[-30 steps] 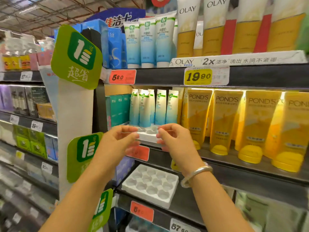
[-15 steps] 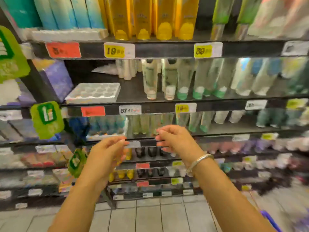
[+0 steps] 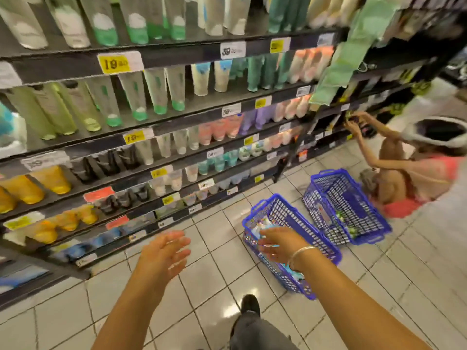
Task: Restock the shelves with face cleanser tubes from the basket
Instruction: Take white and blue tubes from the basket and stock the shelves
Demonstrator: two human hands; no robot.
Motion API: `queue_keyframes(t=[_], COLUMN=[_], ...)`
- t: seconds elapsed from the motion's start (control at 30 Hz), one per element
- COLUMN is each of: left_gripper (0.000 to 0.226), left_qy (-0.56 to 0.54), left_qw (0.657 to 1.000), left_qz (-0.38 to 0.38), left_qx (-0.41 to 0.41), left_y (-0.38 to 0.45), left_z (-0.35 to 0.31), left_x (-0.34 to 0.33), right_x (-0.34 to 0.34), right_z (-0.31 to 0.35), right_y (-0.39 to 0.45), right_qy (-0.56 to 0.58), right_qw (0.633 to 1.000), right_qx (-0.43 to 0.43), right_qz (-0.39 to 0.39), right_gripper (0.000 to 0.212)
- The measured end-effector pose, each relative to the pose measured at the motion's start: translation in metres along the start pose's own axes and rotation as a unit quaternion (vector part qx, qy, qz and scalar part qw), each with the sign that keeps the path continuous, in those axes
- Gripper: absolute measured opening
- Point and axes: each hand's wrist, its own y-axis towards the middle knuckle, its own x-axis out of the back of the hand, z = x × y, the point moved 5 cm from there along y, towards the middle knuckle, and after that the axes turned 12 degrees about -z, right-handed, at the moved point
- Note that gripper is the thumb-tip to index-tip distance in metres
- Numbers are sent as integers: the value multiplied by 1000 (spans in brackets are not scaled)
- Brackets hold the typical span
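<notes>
A blue plastic basket [image 3: 300, 224] stands on the tiled floor in front of the shelves, with pale blue and white cleanser tubes [image 3: 260, 227] lying inside. My right hand [image 3: 280, 242], a bangle on its wrist, hovers over the basket's near end with fingers spread and holds nothing. My left hand [image 3: 164, 251] hangs in the air to the left of the basket, fingers straight, also holding nothing. The shelves [image 3: 177, 114] at left carry rows of tubes in many colours.
A second blue basket [image 3: 346, 203] sits further right on the floor. A person [image 3: 409, 173] crouches beyond it, reaching into a low shelf. My shoe [image 3: 250, 304] and trouser leg show at the bottom. The picture is blurred by motion.
My view has swung down and right from the upper shelf to the floor. Both hands left the white tray on the shelf and came down, the right one over the basket.
</notes>
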Motion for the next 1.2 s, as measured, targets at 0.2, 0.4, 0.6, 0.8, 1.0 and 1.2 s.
queue_keyframes(t=[0.2, 0.4, 0.6, 0.8, 1.0, 1.2], left_gripper=[10, 12, 10, 11, 14, 6], left_qy=[66, 116, 183, 277, 333, 374], left_qw=[995, 984, 974, 950, 929, 911], left_qz=[77, 119, 75, 52, 44, 16], left_qx=[21, 64, 111, 137, 156, 171], left_y=[7, 26, 91, 180, 310, 439], left_z=[26, 79, 154, 230, 314, 405], left_x=[-137, -290, -387, -418, -431, -431], right_x=[127, 247, 305, 285, 230, 184], right_z=[-41, -65, -105, -179, -249, -293], right_y=[53, 141, 253, 353, 474, 600], right_qy=[173, 250, 210, 141, 108, 62], right_qw=[977, 948, 945, 937, 934, 949], right_qx=[-94, -140, -190, -281, -311, -251], right_qz=[-81, -137, -163, -153, -137, -179], right_gripper=[10, 17, 22, 22, 22, 21])
